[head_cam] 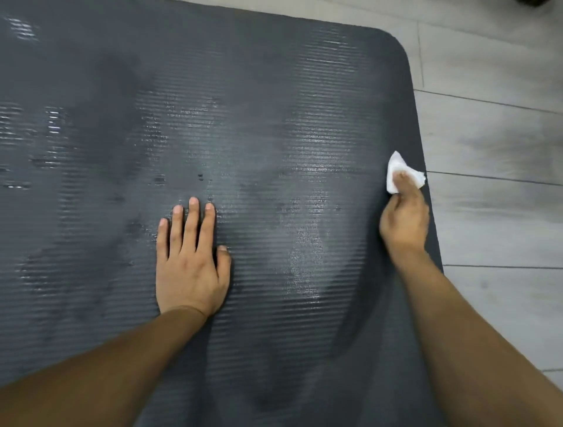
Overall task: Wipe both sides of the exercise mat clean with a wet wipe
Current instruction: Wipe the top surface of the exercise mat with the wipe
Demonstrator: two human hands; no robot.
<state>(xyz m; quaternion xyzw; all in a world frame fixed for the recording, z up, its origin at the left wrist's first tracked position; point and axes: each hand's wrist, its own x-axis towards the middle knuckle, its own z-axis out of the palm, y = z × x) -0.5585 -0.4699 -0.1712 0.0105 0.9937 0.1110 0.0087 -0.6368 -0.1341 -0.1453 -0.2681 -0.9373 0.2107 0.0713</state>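
A dark grey ribbed exercise mat [274,91] lies flat on the floor and fills most of the view; shiny wet streaks cover much of its surface. My left hand [192,262] rests flat on the mat near its middle, fingers straight and spread. My right hand [403,218] grips a crumpled white wet wipe [396,166] and holds it against the mat close to the right edge. The wipe sticks out past my fingertips.
Pale grey wood-look floor planks [493,128] show to the right of the mat and beyond its rounded far right corner. A dark object [531,2] is just visible at the top right edge.
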